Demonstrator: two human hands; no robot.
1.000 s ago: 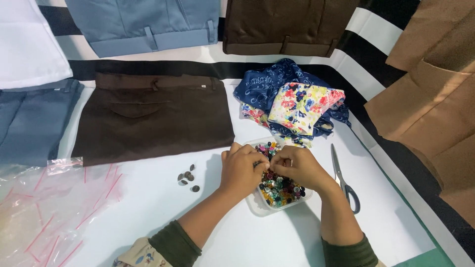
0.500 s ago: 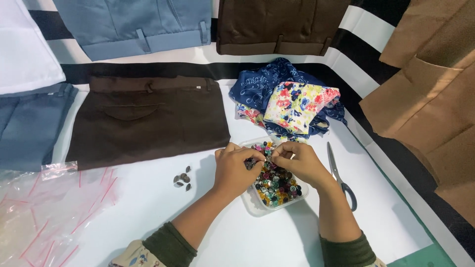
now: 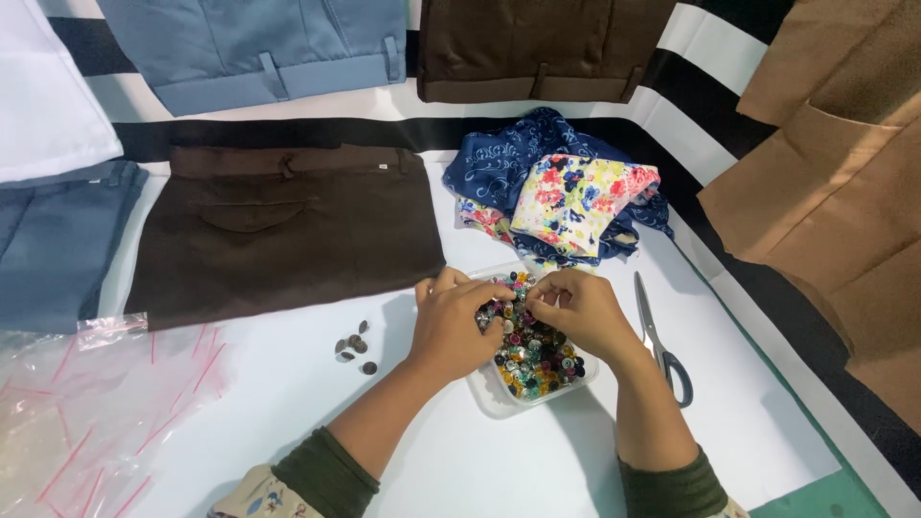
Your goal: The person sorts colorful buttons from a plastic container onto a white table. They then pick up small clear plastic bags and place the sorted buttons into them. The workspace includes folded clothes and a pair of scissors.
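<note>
A clear plastic tray full of many-coloured buttons sits on the white table in front of me. Both my hands are over it. My left hand has its fingers curled into the buttons at the tray's left side. My right hand pinches among the buttons at the top, fingertips nearly meeting those of the left. Whether either hand grips a single button is hidden by the fingers. Several dark loose buttons lie on the table to the left of the tray.
Scissors lie just right of the tray. Folded dark brown trousers and floral and navy fabric scraps lie beyond it. Clear zip bags are at the left; blue, brown and tan garments line the back and right.
My hands have stayed over the button tray, with the fingers shifting slightly among the buttons. The view has drifted a little.
</note>
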